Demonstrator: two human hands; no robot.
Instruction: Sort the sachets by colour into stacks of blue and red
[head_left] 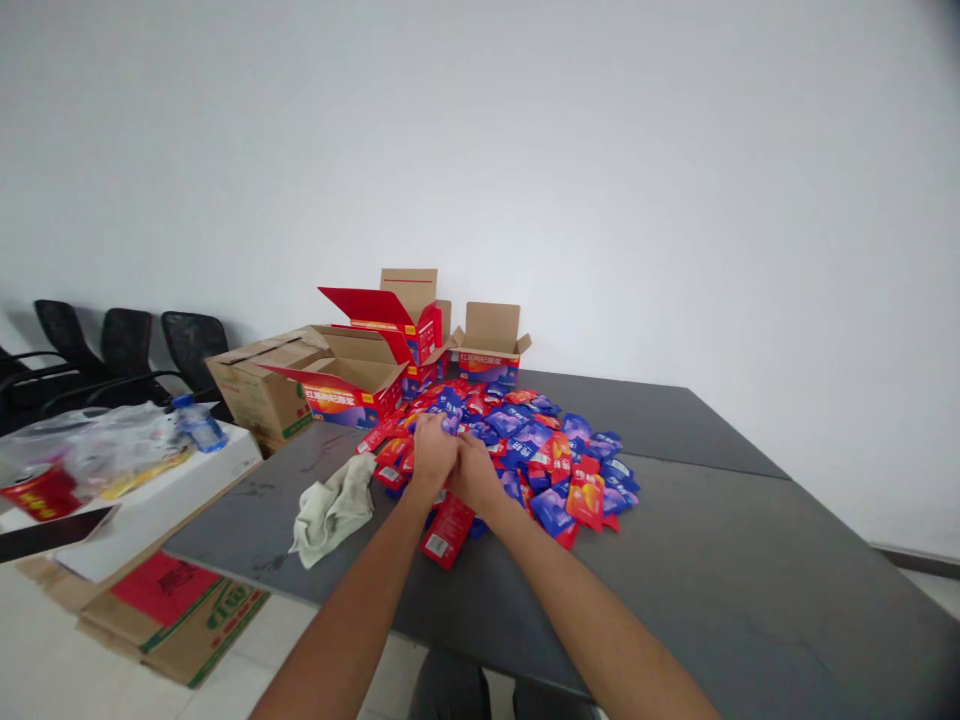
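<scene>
Before open cartons (pixel 339 409), insides half-hidden, both hands (pixel 435 455) (pixel 478 473), fingers seemingly pinched around a blue sachet (pixel 451 423).

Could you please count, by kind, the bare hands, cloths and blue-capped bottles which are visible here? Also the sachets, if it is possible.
Bare hands: 2
Cloth: 1
Blue-capped bottle: 1
Sachets: cannot be counted exactly, they overlap
Total without sachets: 4

Bare forearms (pixel 360 600); left hand (pixel 433 452), right hand (pixel 478 474) bare; dark trousers (pixel 450 690).
</scene>
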